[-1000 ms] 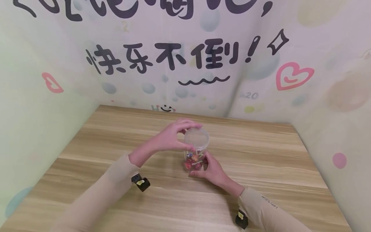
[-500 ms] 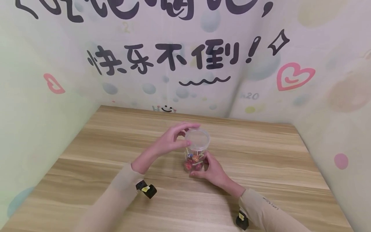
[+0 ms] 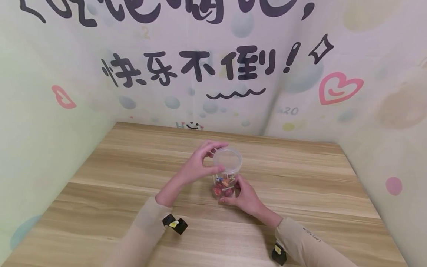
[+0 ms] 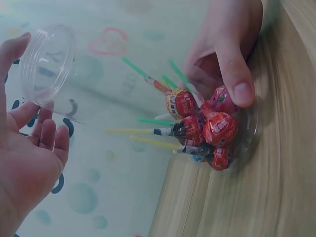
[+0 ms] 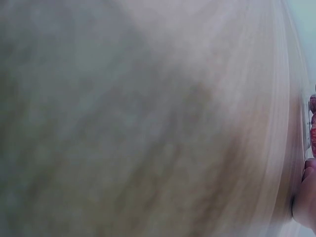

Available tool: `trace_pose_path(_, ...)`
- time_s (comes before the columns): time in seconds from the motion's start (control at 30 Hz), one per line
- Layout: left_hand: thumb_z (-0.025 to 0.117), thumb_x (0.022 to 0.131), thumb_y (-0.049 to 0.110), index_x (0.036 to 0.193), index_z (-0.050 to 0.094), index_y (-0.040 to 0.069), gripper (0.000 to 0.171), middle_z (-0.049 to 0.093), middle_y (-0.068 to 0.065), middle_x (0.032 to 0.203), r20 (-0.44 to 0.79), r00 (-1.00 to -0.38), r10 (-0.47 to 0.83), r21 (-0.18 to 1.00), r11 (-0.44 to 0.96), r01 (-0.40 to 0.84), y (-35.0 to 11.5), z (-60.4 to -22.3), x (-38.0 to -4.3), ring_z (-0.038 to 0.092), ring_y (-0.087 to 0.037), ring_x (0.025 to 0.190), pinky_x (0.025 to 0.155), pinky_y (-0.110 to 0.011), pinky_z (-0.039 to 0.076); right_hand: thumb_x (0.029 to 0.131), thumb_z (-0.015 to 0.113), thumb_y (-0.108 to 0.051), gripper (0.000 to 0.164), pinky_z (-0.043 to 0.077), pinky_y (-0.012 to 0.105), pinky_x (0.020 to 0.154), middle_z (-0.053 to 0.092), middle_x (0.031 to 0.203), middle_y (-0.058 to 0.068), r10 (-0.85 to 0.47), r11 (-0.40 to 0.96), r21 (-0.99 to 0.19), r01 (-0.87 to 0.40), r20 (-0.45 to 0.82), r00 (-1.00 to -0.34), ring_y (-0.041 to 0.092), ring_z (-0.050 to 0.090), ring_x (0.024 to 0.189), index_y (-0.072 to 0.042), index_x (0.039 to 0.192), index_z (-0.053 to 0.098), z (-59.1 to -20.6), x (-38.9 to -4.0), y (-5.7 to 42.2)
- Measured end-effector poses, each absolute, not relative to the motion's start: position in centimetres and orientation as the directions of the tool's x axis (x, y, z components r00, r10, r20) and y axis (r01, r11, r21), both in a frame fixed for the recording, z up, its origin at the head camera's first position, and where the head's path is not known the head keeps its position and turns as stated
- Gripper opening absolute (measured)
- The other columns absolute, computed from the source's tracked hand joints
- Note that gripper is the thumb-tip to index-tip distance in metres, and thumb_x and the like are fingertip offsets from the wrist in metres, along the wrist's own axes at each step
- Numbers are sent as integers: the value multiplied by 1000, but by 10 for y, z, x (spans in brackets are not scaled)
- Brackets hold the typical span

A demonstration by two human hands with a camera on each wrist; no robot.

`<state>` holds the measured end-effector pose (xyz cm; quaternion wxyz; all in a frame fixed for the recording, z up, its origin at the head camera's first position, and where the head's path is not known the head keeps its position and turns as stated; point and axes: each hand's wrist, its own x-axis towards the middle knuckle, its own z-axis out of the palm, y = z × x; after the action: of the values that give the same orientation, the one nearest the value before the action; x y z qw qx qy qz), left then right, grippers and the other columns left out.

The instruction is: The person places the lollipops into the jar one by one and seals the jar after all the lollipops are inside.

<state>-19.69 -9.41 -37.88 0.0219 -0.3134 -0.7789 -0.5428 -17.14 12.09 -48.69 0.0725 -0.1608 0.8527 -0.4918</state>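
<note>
A clear plastic jar [image 3: 218,185] stands upright on the wooden table, with several lollipops [image 4: 219,128] inside. Their wrappers are mostly red, and green and yellow sticks point up toward the top. The clear round lid [image 3: 228,160] sits on the jar's mouth. My left hand [image 3: 197,165] holds the lid by its rim, thumb on the near side and fingers at the far side. Low on the jar's right side, my right hand [image 3: 245,196] grips the wall, its thumb in front. In the right wrist view only part of that hand [image 5: 307,197] shows.
Around the jar spreads the wood-grain table [image 3: 300,185]. A printed backdrop [image 3: 160,104] with black lettering rises behind it, and pale walls flank both sides. Each wrist wears a small black camera, such as the left camera [image 3: 175,224].
My left forearm has swung to the right and the left wrist has turned. The left thumb has shifted slightly along the lid's rim. Jar and right hand stay in place.
</note>
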Motion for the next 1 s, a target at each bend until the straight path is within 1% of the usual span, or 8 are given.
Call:
trace_pose_path(0.2, 81, 78, 33, 137, 54, 14, 68, 51, -8, 129, 360, -829, 429, 852, 212, 479, -88, -381, -195, 47, -22, 117, 103, -39, 47, 68, 91, -31, 84, 48, 26, 88, 66, 119, 0, -353, 449, -869, -211, 45, -935, 12, 55, 102, -21, 138, 47, -488, -172, 121)
trace_pose_path(0.33, 83, 77, 28, 137, 48, 8, 72, 54, -9, 133, 354, -831, 429, 869, 179, 462, -84, -382, -194, 49, -22, 120, 105, -51, 45, 67, 92, -31, 83, 47, 25, 87, 67, 118, 0, -352, 454, -866, -212, 45, -935, 12, 55, 101, -21, 137, 48, -487, -171, 122)
trace_pose_path(0.4, 84, 76, 26, 138, 45, 6, 76, 55, -10, 135, 353, -832, 427, 876, 162, 455, -83, -382, -194, 51, -24, 123, 106, -54, 44, 67, 92, -31, 82, 47, 25, 88, 67, 118, 0, -352, 456, -864, -214, 46, -935, 12, 55, 101, -21, 136, 49, -487, -171, 122)
trace_pose_path(0.47, 84, 77, 27, 141, 44, 7, 78, 54, -9, 138, 350, -834, 426, 875, 167, 453, -83, -382, -194, 49, -24, 125, 106, -51, 44, 67, 92, -31, 82, 48, 25, 89, 67, 118, -1, -355, 455, -863, -219, 50, -934, 12, 56, 102, -22, 136, 49, -486, -171, 122)
trace_pose_path(0.6, 81, 80, 31, 145, 47, 14, 75, 54, -7, 141, 354, -827, 438, 855, 207, 476, -86, -383, -193, 45, -23, 127, 106, -41, 45, 68, 92, -30, 84, 49, 27, 92, 67, 120, -1, -360, 453, -861, -231, 61, -931, 12, 57, 105, -22, 138, 47, -487, -171, 121)
trace_pose_path(0.7, 77, 83, 27, 145, 48, 16, 69, 53, -8, 142, 376, -804, 461, 848, 178, 499, -90, -384, -192, 44, -23, 127, 108, -44, 44, 68, 92, -30, 84, 49, 29, 94, 66, 121, -1, -362, 455, -858, -237, 65, -930, 13, 57, 107, -22, 138, 47, -488, -172, 121)
trace_pose_path(0.83, 72, 85, 16, 146, 46, 9, 66, 50, -13, 145, 413, -766, 492, 850, 94, 519, -96, -384, -193, 44, -26, 130, 111, -53, 42, 68, 92, -30, 83, 49, 32, 97, 66, 121, -1, -360, 454, -860, -232, 62, -931, 13, 58, 109, -21, 137, 48, -489, -172, 121)
trace_pose_path(1.0, 68, 84, 7, 144, 47, 7, 64, 52, -14, 142, 426, -755, 499, 849, 68, 524, -100, -385, -195, 46, -23, 127, 111, -47, 42, 68, 92, -28, 82, 49, 35, 101, 66, 123, 0, -359, 431, -876, -218, 55, -932, 14, 59, 111, -20, 137, 49, -487, -171, 120)
